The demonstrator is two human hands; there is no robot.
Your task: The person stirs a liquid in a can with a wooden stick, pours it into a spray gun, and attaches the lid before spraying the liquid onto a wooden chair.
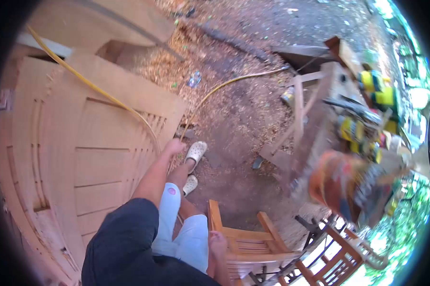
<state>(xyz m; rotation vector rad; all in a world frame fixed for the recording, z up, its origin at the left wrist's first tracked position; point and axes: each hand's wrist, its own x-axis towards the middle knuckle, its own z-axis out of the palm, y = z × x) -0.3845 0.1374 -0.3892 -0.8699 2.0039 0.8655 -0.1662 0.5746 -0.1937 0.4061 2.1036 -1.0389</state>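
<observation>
My left hand (176, 145) is stretched out beside the leaning wooden panels, its fingers closed round a yellow hose (220, 86). From there one stretch of the hose runs across the dirt, and another loops over the panels. Low at my side hangs my right hand (218, 242), overlapping the edge of a varnished wooden chair (246, 233) in this view; its fingers are too blurred to make out. A carved wooden door panel (103, 148) fills the space on my left.
Wood shavings (177, 62) litter the dirt ground. At right stands a rough workbench (315, 114) bearing yellow-and-black power tools (355, 128) and a rusty, blurred can (336, 178). More wooden chairs (334, 257) stand at lower right. A dark pole (229, 40) lies on the ground ahead.
</observation>
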